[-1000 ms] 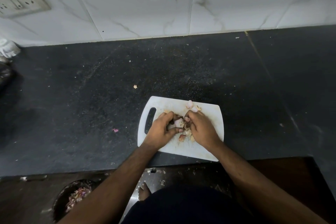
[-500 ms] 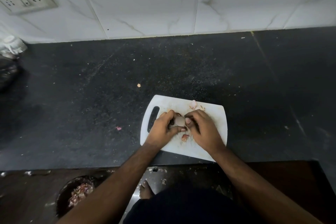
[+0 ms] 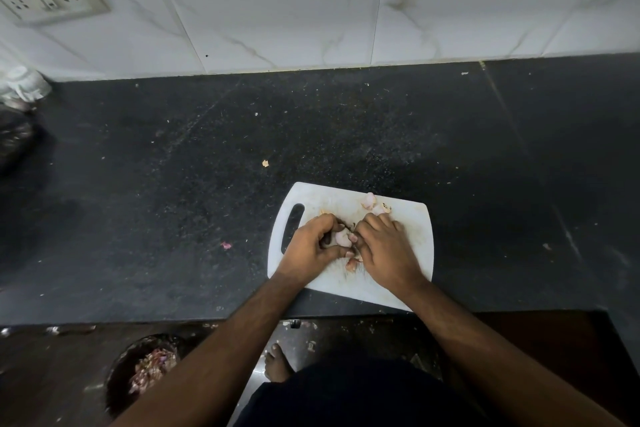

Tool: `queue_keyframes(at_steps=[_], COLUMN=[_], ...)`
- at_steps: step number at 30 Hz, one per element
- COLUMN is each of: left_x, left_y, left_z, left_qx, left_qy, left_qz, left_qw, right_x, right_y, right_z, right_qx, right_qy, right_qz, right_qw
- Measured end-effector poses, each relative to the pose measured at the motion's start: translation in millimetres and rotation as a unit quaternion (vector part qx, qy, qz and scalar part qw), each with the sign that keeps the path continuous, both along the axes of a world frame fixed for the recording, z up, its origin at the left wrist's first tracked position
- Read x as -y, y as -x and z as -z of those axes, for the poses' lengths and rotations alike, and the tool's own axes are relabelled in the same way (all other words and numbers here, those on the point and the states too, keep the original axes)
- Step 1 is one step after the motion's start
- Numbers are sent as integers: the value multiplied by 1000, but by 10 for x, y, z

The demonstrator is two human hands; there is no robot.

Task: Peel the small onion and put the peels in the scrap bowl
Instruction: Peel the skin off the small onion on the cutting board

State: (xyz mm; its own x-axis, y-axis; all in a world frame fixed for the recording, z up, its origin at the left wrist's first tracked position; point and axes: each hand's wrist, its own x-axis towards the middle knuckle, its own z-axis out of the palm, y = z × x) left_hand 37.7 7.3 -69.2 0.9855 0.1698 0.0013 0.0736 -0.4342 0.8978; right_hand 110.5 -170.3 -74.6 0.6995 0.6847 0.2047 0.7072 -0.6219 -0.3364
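Observation:
A small pale pink onion [image 3: 342,238] sits between both hands over the white cutting board [image 3: 412,274]. My left hand [image 3: 313,246] curls round the onion from the left. My right hand [image 3: 384,248] pinches at it from the right with thumb and fingertips. Loose peel bits [image 3: 351,263] lie on the board just below the hands. Peeled pale pieces [image 3: 374,203] rest near the board's far edge. The dark scrap bowl [image 3: 121,374] holding purple peels [image 3: 152,369] stands low on the left, below the counter edge, partly hidden by my left forearm.
The board lies near the front edge of a black stone counter [image 3: 173,184] against a white tiled wall. A dark bag [image 3: 14,139] sits at the far left. Small scraps [image 3: 225,245] dot the counter. A bare foot [image 3: 277,362] stands on the floor below.
The hands stay together on the onion over the board with small finger shifts. The view has tilted slightly, so the board appears a little higher in the frame.

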Motion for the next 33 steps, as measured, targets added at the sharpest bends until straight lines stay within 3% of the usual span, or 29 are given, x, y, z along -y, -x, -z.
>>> queue_keyframes(at_steps=[4, 9, 14, 21, 27, 33], left_x=[21, 29, 42, 37, 26, -5], left_y=[-13, 0, 20, 9, 16, 35], left_z=[-19, -4, -43, -102, -88, 3], left_qx=[5, -4, -18, -14, -22, -15], left_qy=[10, 25, 52, 41, 29, 30], left_qz=[0, 1, -20, -38, -34, -12], left_qw=[1000, 1000, 998, 998, 999, 999], right_x=[-13, 52, -17, 19, 7, -73], right_y=[12, -51, -14, 0, 28, 45], right_z=[-16, -38, 12, -26, -58, -45], right_qx=[-8, -86, -99, -50, -62, -12], right_qy=[-35, -190, -126, -102, -77, 20], right_qz=[-25, 121, 41, 106, 38, 23], right_qw=[999, 970, 986, 988, 994, 999])
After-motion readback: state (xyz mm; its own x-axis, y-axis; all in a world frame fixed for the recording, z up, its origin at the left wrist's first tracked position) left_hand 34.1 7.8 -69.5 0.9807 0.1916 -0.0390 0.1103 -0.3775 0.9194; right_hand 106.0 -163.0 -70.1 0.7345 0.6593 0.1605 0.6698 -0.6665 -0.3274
